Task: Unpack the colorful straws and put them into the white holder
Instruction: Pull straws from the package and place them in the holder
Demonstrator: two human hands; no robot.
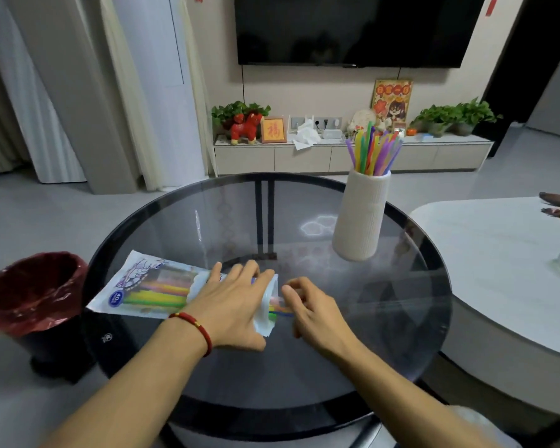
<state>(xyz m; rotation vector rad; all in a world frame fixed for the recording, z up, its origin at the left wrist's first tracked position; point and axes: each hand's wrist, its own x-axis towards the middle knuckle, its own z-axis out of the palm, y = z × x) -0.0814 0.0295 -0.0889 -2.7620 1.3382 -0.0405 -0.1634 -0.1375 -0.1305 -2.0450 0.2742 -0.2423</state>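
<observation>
Lower centre of frame: left hand point(236, 302) lies flat, fingers spread, pressing the straw packet point(149, 289) onto the glass table point(353, 334) near its open end. Right hand point(314, 308), just beside that mouth, pinches what looks like a few straw tips point(280, 308) — blurred, so the count is unclear. Best approach: keep the pack pinned, draw straight out w/o bending, in small bunches. Further back, upper right — white holder point(362, 215), upright, already holding many straws point(374, 153).
</observation>
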